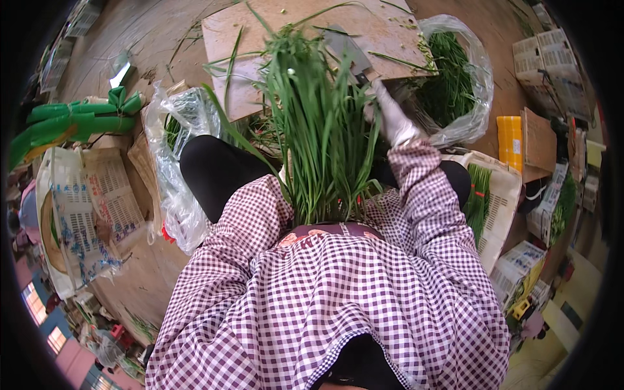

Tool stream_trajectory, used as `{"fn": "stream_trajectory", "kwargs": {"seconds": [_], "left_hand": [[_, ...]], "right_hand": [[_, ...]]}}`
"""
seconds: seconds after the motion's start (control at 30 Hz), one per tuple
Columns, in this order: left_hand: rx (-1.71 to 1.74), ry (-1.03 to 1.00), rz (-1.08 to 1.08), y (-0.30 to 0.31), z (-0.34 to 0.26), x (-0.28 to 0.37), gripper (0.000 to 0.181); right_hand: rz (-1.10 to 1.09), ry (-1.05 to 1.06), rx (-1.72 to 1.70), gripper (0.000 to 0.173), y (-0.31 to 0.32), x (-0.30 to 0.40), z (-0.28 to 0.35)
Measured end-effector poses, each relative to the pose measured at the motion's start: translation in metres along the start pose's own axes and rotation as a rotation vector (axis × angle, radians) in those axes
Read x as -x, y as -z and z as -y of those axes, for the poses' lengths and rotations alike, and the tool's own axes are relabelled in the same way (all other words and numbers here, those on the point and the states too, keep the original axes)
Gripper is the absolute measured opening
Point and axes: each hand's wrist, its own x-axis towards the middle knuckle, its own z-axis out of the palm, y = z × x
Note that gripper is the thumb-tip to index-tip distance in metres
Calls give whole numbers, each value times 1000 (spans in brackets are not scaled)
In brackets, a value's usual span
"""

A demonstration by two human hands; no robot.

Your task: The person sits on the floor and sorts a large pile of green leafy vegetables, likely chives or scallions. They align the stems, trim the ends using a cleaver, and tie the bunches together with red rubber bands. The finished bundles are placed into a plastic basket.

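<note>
A thick bunch of long green leaves, like garlic chives (319, 131), rises from my lap toward the board. My left hand (288, 167) is at the bunch's left side, mostly hidden behind the leaves, and seems to grip it. On the right, my right hand (392, 114), in a pale glove, closes around the dark handle of a cleaver (350, 52). The cleaver's broad blade points away from me over a worn board (226, 36), where loose leaves and small cut bits are scattered. Part of the blade is behind the leaf tips.
A clear plastic bag (482, 100) of greens stands right of the board. Another plastic bag (187, 195) lies by my left knee. Tied greens (477, 197) rest on a pale sack (507, 195) at right. Rolled green material (87, 124) and printed sacks (78, 209) are at left.
</note>
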Motion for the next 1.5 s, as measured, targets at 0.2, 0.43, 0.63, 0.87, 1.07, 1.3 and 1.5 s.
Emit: {"fn": "stream_trajectory", "kwargs": {"seconds": [0.2,0.43,0.63,0.87,1.07,1.3,1.5], "left_hand": [[-37,17,-92,7,-5,-7,56],[-66,29,-160,10,-2,-12,60],[-53,-5,-236,20,9,-15,65],[-161,-32,-529,18,7,-13,65],[-97,-14,-493,16,4,-19,66],[-180,-158,-618,-12,7,-10,74],[-317,-234,-622,-29,3,-12,93]], "right_hand": [[-278,-155,-131,84,18,64,-75],[13,-368,-271,71,3,101,-82],[238,-58,-664,68,-44,92,-111],[112,-123,-561,55,-50,88,-121],[-31,-103,-485,70,-51,90,-129],[112,-93,-697,72,-50,101,-112],[335,-179,-747,54,-50,84,-103]]}}
